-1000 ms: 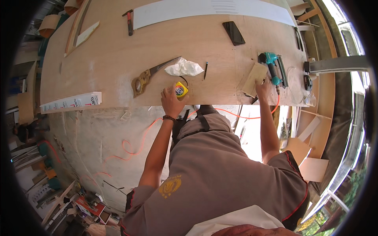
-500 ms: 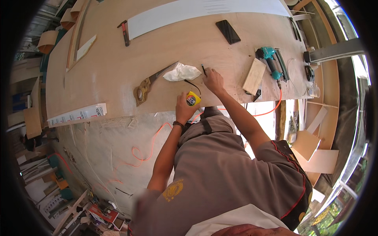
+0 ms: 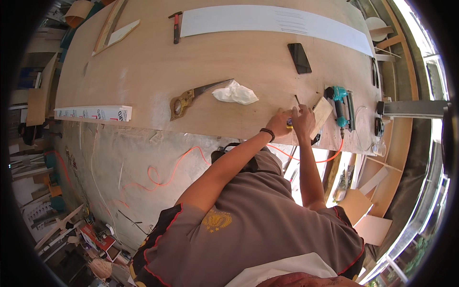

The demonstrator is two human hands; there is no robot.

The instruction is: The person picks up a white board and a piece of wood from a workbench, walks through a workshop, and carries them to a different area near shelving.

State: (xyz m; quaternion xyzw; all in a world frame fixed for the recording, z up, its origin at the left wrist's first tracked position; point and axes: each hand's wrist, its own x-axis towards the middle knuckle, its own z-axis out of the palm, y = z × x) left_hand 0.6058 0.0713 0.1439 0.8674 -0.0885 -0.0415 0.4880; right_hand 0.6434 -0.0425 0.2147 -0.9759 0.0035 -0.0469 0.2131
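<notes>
Left hand [image 3: 277, 124] curled round tape [image 3: 289, 123], near side of surface [image 3: 134, 64], right of centre. Right hand [image 3: 303, 122] beside it, pinching pencil [image 3: 297, 99]. Block [image 3: 322, 114] just right, nail gun [image 3: 340, 106] farther right.

Matt wooden block [image 3: 323, 113], glossy phone [image 3: 300, 58]

Looks down on a broad wooden tabletop [image 3: 138, 71] past a person's brown-grey shirt [image 3: 272, 215]. Holds a mostly hidden tape measure [image 3: 289, 123] in the left hand [image 3: 278, 123], close against the right hand [image 3: 303, 119], with a slim dark pencil [image 3: 297, 99] in its fingers. Shows, clockwise from the hands: at twelve o'clock, a black phone [image 3: 300, 58] and, beyond, a long white panel [image 3: 248, 19]; at two, a wooden block [image 3: 322, 115] just beside, then a teal nail gun [image 3: 340, 106] on an orange hose [image 3: 342, 144]; between nine and ten, a handsaw [image 3: 190, 96]; at ten, a crumpled white bundle [image 3: 235, 93] and, farther out, a red-handled hammer [image 3: 176, 31].
</notes>
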